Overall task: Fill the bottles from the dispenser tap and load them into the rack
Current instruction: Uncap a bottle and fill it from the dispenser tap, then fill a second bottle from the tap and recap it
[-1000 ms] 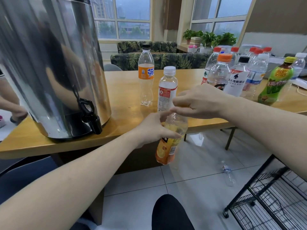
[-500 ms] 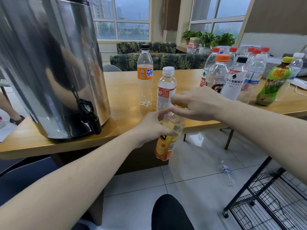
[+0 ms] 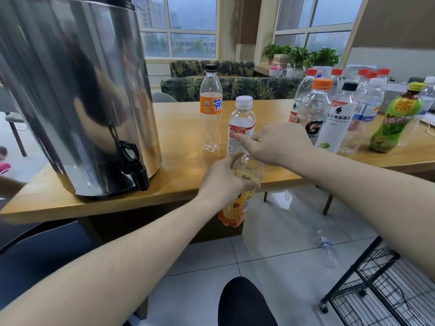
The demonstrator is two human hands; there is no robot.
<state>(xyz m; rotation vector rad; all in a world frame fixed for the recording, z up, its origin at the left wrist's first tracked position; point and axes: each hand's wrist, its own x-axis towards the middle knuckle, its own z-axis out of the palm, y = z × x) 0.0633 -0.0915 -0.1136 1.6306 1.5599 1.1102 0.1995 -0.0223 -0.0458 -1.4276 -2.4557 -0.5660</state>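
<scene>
My left hand (image 3: 223, 184) grips the shoulder of a clear bottle with an orange label (image 3: 233, 212), held upright just off the table's front edge. The bottle's mouth (image 3: 245, 158) shows bare, with no cap on it. My right hand (image 3: 277, 142) hovers just above and to the right of the mouth, fingers curled with the forefinger stuck out; the cap is hidden inside them. The steel dispenser (image 3: 70, 90) stands on the table at left, and its black tap (image 3: 135, 168) overhangs the edge. The black wire rack (image 3: 376, 290) is at the lower right on the floor.
On the wooden table (image 3: 179, 184) stand an orange-labelled soda bottle (image 3: 210, 109), a white-capped bottle (image 3: 241, 121), a cluster of several empty bottles (image 3: 334, 114) and a green bottle (image 3: 395, 123). A small bottle (image 3: 327, 251) lies on the floor tiles. My dark knee (image 3: 244, 302) is below.
My right hand has lifted off the bottle's neck and moved slightly up and right, leaving the mouth bare. My left hand keeps the bottle in about the same place.
</scene>
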